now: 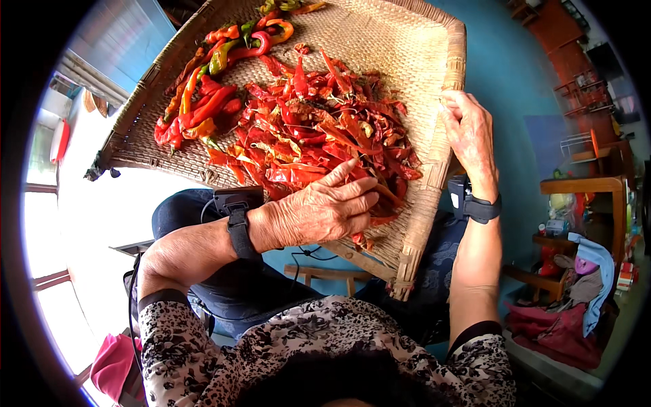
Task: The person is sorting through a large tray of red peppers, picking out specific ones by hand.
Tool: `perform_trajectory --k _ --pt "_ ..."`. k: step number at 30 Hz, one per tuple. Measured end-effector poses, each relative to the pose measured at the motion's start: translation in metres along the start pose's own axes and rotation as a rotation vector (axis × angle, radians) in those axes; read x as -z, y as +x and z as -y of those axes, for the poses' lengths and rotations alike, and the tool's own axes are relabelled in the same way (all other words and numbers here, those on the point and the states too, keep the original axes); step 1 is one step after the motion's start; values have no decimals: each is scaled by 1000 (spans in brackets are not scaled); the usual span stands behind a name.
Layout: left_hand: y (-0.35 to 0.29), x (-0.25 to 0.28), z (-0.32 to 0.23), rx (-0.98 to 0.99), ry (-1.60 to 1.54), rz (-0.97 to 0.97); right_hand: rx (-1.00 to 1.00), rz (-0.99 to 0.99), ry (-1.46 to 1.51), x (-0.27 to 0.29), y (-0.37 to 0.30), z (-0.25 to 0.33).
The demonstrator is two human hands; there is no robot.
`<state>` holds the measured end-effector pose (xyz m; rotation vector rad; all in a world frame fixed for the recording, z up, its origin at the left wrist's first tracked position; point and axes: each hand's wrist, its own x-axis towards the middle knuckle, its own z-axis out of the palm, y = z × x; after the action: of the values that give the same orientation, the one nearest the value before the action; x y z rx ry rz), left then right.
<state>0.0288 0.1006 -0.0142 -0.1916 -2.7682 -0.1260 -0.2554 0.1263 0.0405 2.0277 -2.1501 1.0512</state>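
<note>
A large woven tray rests tilted over my lap, with a heap of dried red chili peppers in its middle. My left hand lies over the near edge of the heap, palm down, fingers stretched and spread; what is under the palm is hidden. At the tray's right rim, my right hand is closed with its fingers curled over the edge. Fresher, glossy peppers in red, orange and green lie in a band along the tray's left side.
Black straps with small devices sit on both my wrists. Under the tray's near corner is a wooden stool with a black cable by it. At the right stands a wooden chair near heaped cloths. Bright windows line the left.
</note>
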Motion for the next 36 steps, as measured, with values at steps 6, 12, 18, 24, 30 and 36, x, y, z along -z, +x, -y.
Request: perform_trajectory --k 6,12,18,24,30,36 --pt "3 -9 27 -29 108 -3 -24 47 33 -8 1 0" --pt "6 -3 104 293 372 -105 83 255 -10 -17 3 11" --pt "8 13 118 534 71 -349 118 355 50 -33 -1 19" --pt "8 30 102 759 -266 -456 85 410 -62 -35 4 23" --pt "-6 32 100 790 -332 -585 174 268 -50 -47 7 36" --pt "-8 39 88 836 -557 -541 132 337 119 -34 10 27"
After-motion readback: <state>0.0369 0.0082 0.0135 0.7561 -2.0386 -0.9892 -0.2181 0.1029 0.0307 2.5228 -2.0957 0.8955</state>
